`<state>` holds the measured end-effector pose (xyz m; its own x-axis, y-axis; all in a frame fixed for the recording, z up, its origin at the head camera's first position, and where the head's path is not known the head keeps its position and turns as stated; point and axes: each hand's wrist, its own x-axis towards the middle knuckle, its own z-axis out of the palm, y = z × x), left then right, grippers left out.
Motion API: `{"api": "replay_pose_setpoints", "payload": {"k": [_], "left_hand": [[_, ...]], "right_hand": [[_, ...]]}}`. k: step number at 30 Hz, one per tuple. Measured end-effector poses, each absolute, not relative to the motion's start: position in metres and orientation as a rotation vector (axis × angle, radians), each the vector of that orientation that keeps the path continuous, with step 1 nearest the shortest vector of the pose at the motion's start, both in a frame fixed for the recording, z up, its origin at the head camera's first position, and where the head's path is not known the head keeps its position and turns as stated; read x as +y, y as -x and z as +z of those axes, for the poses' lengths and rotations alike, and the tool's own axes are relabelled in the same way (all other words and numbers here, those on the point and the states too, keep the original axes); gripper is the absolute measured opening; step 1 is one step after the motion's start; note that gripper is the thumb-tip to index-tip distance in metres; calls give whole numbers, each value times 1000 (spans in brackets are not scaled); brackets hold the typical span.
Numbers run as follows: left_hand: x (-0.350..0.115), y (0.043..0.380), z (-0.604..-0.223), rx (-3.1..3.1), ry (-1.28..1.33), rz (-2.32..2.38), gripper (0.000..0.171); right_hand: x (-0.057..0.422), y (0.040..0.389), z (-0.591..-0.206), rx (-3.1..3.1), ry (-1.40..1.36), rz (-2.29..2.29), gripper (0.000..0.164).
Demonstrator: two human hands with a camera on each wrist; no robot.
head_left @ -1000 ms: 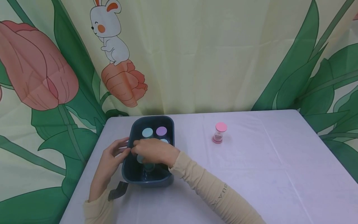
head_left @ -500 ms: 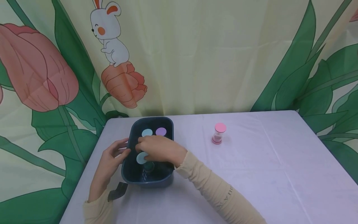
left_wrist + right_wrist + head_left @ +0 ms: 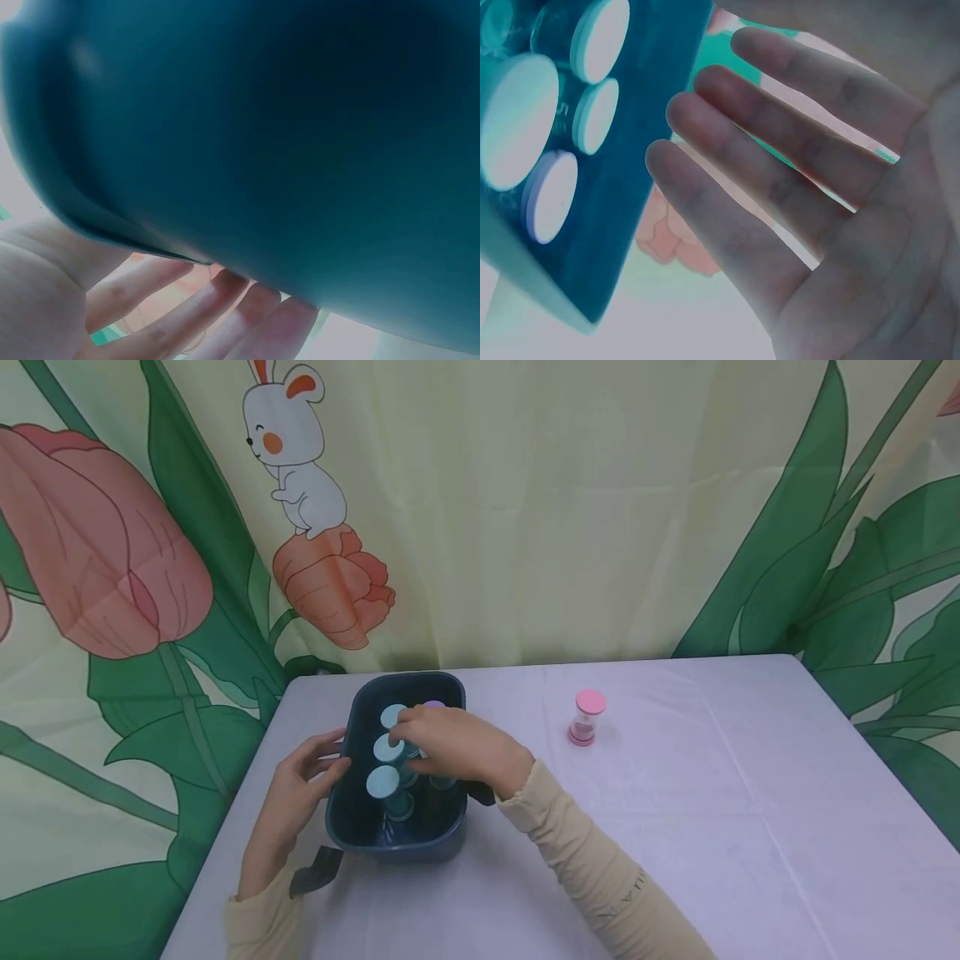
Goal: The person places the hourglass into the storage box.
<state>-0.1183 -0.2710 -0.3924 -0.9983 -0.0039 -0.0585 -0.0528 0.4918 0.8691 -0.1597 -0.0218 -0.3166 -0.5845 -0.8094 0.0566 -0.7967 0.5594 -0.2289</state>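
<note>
A dark blue plastic bin holds several small sand timers, among them a front one with a light blue cap and one with a purple cap. My left hand touches the bin's left side, its fingers nearly straight along the outer wall in the left wrist view. Over the right part of the bin is my right hand, fingertips close to the light blue caps and partly covering the timers behind. The right wrist view shows its four fingers extended, with nothing in the palm.
A pink sand timer stands alone on the white-covered table, right of the bin. Behind the table hangs a printed curtain with flowers and a rabbit.
My right hand has drawn back from the bin's left side toward the right and rear, uncovering the light blue caps and timers at the front. My left hand has stayed in place.
</note>
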Motion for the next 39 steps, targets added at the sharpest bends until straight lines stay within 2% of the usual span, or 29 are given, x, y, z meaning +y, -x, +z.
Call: {"api": "replay_pose_setpoints", "payload": {"k": [39], "left_hand": [[-271,117,-393,2681,38,1567,56]], "right_hand": [[66,174,-329,2880,1166,-526,34]]}}
